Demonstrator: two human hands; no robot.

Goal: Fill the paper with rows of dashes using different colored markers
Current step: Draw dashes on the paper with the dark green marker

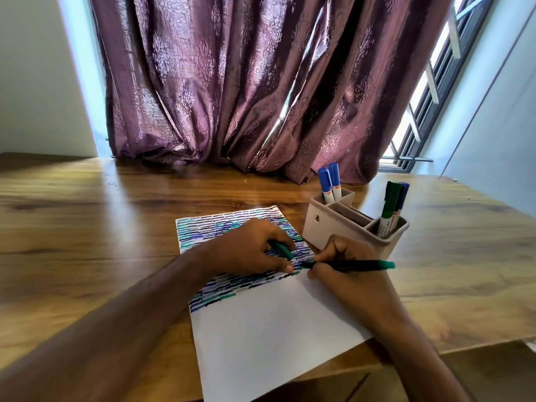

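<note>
A white sheet of paper (pixel 269 338) lies on the wooden table, its upper half covered with rows of blue, teal and black dashes. My right hand (pixel 345 274) grips a black pen with a teal end (pixel 353 266), its tip on the paper at the right end of the lowest dash rows. My left hand (pixel 249 250) rests on the dashed area and holds a teal pen cap (pixel 282 250) between its fingers.
A beige desk organizer (pixel 327 224) stands just beyond my right hand, holding two blue markers (pixel 330 181) at the back and a green and a blue marker (pixel 391 207) at the right. A purple curtain hangs behind the table; a window is at right.
</note>
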